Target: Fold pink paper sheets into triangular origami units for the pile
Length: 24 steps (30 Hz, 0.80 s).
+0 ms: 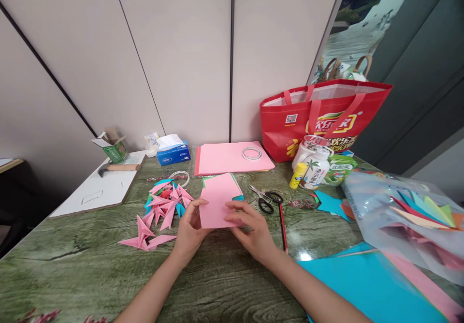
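A small sheet of pink paper (216, 212) is held up between my two hands above the table. My left hand (193, 224) grips its left edge, and my right hand (252, 226) is closed on the right side with fingers across the front. Just behind lies a stack of coloured paper (238, 198), mostly covered by the pink sheet. Folded pink paper stars (143, 236) and pieces in pink and blue lie left of my left hand. Black-handled scissors (266, 201) and a red pencil (282, 228) rest to the right of my right hand.
Pink sheets (224, 156) with a tape roll (252, 153) lie at the back. A tissue box (174, 153), a hammer (119, 167) and a white board (97, 192) stand left. Rightward are a red bag (275, 132), a glue stick (297, 175), a white bottle (316, 168) and blue paper (362, 284).
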{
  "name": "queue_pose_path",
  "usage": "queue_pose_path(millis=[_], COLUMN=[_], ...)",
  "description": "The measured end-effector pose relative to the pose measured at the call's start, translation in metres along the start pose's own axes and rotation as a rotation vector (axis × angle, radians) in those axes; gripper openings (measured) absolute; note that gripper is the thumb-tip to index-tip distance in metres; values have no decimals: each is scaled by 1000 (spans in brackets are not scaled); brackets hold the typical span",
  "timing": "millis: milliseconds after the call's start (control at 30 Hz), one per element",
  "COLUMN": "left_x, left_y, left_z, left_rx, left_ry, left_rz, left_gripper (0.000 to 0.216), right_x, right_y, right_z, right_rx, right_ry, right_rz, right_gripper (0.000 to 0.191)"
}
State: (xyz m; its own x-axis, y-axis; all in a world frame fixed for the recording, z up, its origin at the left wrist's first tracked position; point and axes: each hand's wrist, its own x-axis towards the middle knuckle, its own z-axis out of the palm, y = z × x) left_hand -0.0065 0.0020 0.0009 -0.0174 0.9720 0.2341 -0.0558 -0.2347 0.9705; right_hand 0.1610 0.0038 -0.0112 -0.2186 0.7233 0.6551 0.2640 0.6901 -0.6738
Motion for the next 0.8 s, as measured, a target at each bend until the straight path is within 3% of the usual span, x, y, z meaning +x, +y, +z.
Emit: queue_pose_path(millis=[133, 300, 600, 800], left_x=[-2, -4, 1, 1], left_y=[1, 0, -1, -3], left_z=[2, 4, -2, -4], left_rx=[31, 40, -79, -40], left_ry=[-24, -70, -58, 41], left_rz=[32, 19, -54, -19], left_gripper=[44, 53, 33, 28], right_x=[-2, -1, 4, 3], right_y=[8, 12, -1, 1], right_z=[1, 2, 0, -1], right_rx=[-50, 9, 115, 63], right_ry=[-44, -30, -4, 72], right_rz=[-75, -87, 71, 248], right_gripper=[44, 36, 3, 13])
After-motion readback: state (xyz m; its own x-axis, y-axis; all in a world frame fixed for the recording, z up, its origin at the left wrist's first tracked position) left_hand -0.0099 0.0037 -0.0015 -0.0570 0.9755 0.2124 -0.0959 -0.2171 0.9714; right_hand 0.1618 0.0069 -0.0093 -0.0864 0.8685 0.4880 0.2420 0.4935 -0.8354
